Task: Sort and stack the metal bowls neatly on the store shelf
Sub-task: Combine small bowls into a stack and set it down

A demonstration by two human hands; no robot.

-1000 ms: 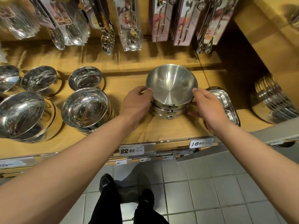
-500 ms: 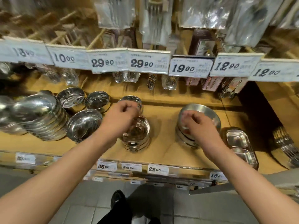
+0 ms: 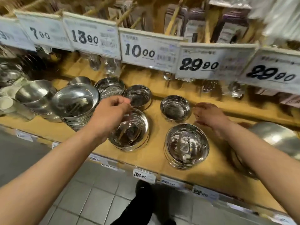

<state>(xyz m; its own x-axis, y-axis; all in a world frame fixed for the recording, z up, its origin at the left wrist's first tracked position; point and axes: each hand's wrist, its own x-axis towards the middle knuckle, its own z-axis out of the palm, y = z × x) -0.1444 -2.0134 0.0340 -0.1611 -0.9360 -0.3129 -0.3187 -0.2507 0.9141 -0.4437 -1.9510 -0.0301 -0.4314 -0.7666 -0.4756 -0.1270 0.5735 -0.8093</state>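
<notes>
Presently, the left hand (image 3: 112, 109), fingers curled and holding nothing visible, hovers over a shiny round metal bowl stack (image 3: 129, 132) on the wooden store shelf (image 3: 155, 153). The right hand (image 3: 209, 116), blurred with fingers loosely extended, sits just beside a smaller steel bowl (image 3: 175, 108).

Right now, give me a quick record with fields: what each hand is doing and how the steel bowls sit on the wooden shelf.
left hand: fingers curled, above the shiny steel bowl stack; grip unclear
right hand: fingers extended, holding nothing, right of the small steel bowl
front right: wide steel bowl stack
left: tilted pile of large steel bowls
surface: wooden shelf
image: blurred
</notes>
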